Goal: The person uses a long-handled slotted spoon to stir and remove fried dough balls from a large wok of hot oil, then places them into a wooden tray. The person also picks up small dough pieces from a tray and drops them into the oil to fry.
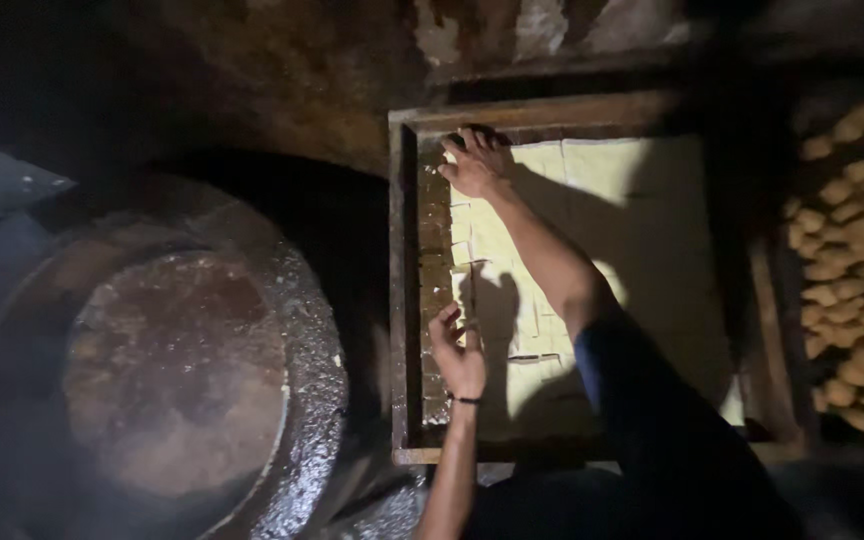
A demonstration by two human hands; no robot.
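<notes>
Hands, two, bare, both at work over a wooden tray [404, 300] of pale cut slabs, probably tofu [602, 170].

Right hand [477, 160]: reaches to the far left corner of the tray, palm down, fingers spread and curled onto the end of the outermost column of pale pieces [462, 235]. Fingertips press on the pieces; whether any piece is actually pinched cannot be told. A dark blue sleeve [642, 400] covers the upper arm, and the forearm crosses diagonally over the slab.

Left hand [457, 355]: lies nearer the body, on the same left column, fingers loosely bent with the tips touching a small pale piece at the edge of the slab. The hold looks light and partly open; a firm grasp is not visible. A thin dark band [467, 400] circles the wrist.

Between the two hands: a row of cut rectangular pieces, running along the tray's bared, dark wet floor strip [435, 250], which lies just left of both hands.

Beyond the right hand's forearm: the uncut or scored remainder of the slab, brightly lit.

Left of the left hand, well apart: a large round dark wok [177, 370] holding brownish liquid.

Far right, past the tray's edge: a heap of golden fried pieces [857, 270].

Lighting dim; fine detail of the fingers is lost.
</notes>
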